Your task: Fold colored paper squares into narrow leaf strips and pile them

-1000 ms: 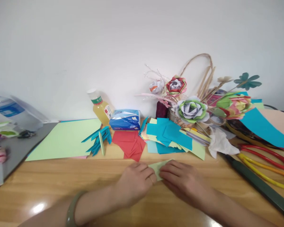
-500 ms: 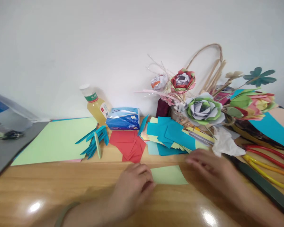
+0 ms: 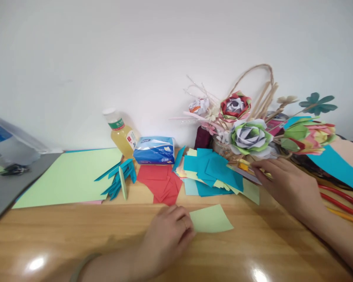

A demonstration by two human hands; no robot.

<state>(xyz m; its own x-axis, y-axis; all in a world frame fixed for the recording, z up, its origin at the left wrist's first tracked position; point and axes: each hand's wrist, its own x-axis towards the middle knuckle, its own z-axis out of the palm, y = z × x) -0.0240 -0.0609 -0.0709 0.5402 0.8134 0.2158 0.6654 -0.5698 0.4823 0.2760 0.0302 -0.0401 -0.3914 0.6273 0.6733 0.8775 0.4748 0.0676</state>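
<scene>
A small light green paper rectangle [image 3: 212, 219] lies on the wooden table, its right corner slightly lifted. My left hand [image 3: 172, 231] is closed at the paper's left end, covering that edge with curled fingers. Further back on the right, my right hand [image 3: 285, 182] reaches among the things in front of the flower basket, fingers stretched out and slightly bent. Its fingertips are beside a yellow item [image 3: 243, 166] and pale paper strips; I see nothing held. Teal paper pieces [image 3: 214, 168] lie piled just left of that hand.
Folded teal strips [image 3: 119, 178], red paper pieces [image 3: 161, 182] and a tissue pack [image 3: 153, 150] line the back. Large green sheets [image 3: 67, 178] and a juice bottle [image 3: 121, 135] stand left of them. Paper flowers [image 3: 250, 137] rise at right, near red handles [image 3: 341, 199].
My right hand has moved back and to the right, from above the table beside the green paper to the items by the basket. My left hand stays at the paper.
</scene>
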